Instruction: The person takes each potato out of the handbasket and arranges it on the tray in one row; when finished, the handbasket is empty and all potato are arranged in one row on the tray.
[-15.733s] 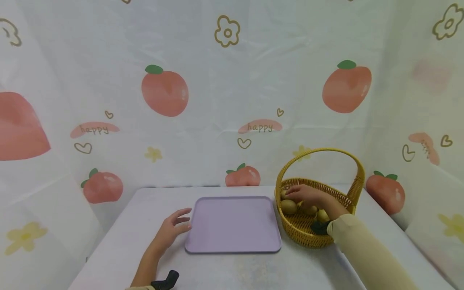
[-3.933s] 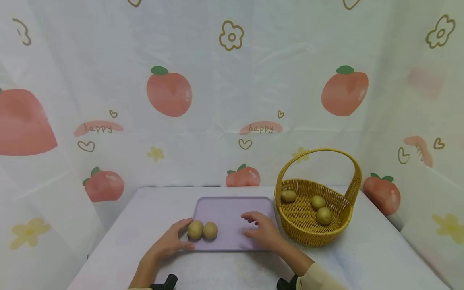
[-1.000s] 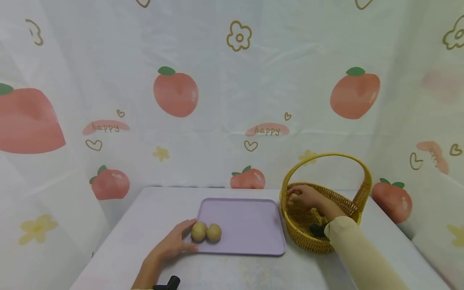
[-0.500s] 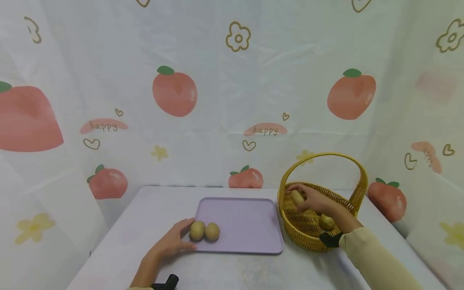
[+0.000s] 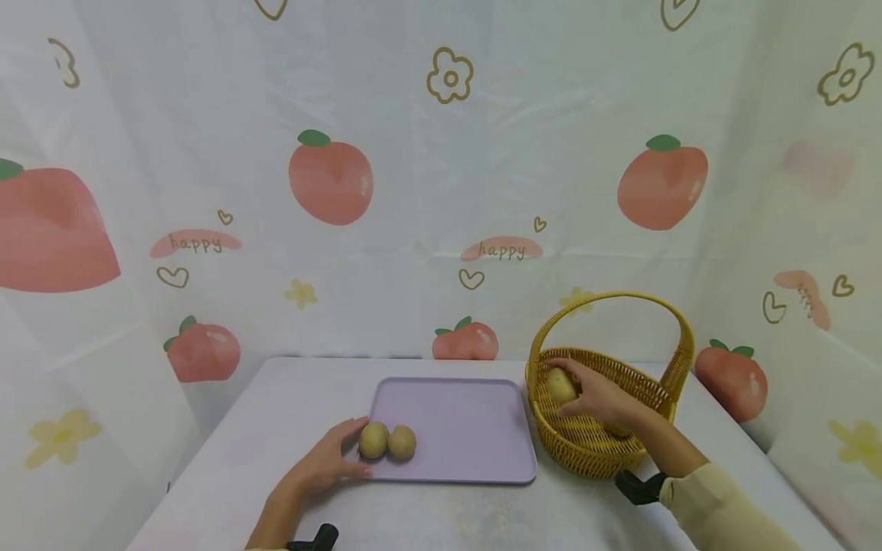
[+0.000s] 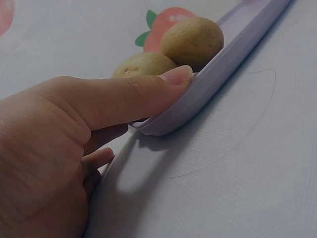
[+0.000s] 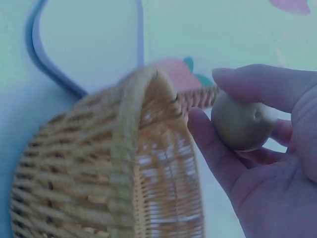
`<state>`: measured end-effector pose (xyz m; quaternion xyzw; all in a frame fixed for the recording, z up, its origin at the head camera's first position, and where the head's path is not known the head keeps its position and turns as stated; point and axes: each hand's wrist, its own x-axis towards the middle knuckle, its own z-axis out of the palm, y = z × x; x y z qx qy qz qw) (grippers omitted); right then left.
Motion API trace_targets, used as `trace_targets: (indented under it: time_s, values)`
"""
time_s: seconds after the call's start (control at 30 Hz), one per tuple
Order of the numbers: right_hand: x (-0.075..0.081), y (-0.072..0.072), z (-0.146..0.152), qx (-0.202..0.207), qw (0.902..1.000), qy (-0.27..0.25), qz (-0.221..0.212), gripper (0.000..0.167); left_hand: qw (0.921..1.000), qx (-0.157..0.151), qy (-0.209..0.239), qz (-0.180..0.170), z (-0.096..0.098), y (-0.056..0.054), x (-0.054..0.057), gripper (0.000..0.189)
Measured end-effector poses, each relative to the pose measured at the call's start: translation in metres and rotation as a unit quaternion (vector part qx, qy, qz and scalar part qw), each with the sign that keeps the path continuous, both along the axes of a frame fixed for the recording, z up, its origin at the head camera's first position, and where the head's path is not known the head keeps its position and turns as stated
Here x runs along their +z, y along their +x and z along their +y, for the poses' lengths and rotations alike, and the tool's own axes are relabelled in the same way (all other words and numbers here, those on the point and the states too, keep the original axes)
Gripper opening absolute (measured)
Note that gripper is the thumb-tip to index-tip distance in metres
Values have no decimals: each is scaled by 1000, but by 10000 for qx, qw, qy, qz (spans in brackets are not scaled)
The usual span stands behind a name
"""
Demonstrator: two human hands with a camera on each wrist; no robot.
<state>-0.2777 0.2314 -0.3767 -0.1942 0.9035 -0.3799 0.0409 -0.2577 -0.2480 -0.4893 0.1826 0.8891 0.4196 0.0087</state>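
My right hand (image 5: 596,394) grips a potato (image 5: 561,386) between thumb and fingers, over the left part of the yellow wicker basket (image 5: 586,459). The right wrist view shows this potato (image 7: 242,121) raised close to the handle. Another potato (image 5: 618,430) in the basket is partly covered by my right hand and wrist. Two potatoes, one at the left (image 5: 373,440) and one beside it (image 5: 402,443), lie in the lilac tray (image 5: 462,428) near its front left corner. My left hand (image 5: 327,459) holds that corner, its thumb (image 6: 143,96) laid along the rim.
The basket's tall handle (image 5: 616,295) arches above my right hand. The basket stands just right of the tray on a white-covered table (image 5: 413,516). A printed curtain (image 5: 413,291) hangs behind the table and along its sides.
Since the oldest frame, two potatoes have come to the tray and my left hand has taken its corner. In the last second my right hand has picked up a potato and drawn it slightly nearer.
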Motion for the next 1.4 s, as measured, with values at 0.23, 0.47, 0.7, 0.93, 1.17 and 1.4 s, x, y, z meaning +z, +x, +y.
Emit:
trace_targets:
  time_s: [0.23, 0.47, 0.7, 0.93, 1.17, 1.4]
  values:
    - [0, 11, -15, 268, 9994, -239, 21, 71, 10000, 4, -3, 15, 0, 0, 0, 90]
    - [-3, 19, -23, 276, 9986, -439, 107, 67, 10000, -30, -30, 10, 0, -1, -1, 90]
    - [-9, 22, -44, 486, 9948, -894, -99, 66, 10000, 34, -19, -10, 0, 0, -1, 91]
    - [-18, 18, -72, 586, 9955, -739, 25, 65, 10000, -22, 3, 19, -1, -1, -3, 92]
    - [-35, 10, -99, 616, 9964, -468, 332, 65, 10000, -47, 52, 45, 0, -1, -3, 90]
    - [-51, 4, -129, 631, 9965, -507, 217, 64, 10000, 10, 21, -24, 0, -1, -2, 91]
